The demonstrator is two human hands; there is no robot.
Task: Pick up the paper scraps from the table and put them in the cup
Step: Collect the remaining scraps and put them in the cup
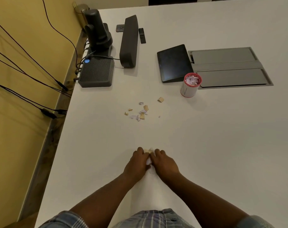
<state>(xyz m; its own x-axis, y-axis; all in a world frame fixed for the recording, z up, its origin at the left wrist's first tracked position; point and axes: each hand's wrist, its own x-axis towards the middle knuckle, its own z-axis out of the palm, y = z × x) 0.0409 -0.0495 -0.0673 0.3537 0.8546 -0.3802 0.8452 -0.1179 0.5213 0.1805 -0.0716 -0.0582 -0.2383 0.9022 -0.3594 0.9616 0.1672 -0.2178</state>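
Paper scraps (148, 151) bunched between left hand (137, 162) and right hand (163, 162), both curled in a grip around them, may spill before reaching the cup (190, 86), well apart.

A: Hands?
B: Left hand (137, 162) and right hand (163, 163) side by side at the near table (222, 145) edge, a gathered bunch of scraps (148, 155) between them.
A: Beyond?
B: Loose scraps (140, 111) mid-table. Cup (190, 85) farther right, scraps inside, just before the tablet (173, 63). Router (96, 72) far left.
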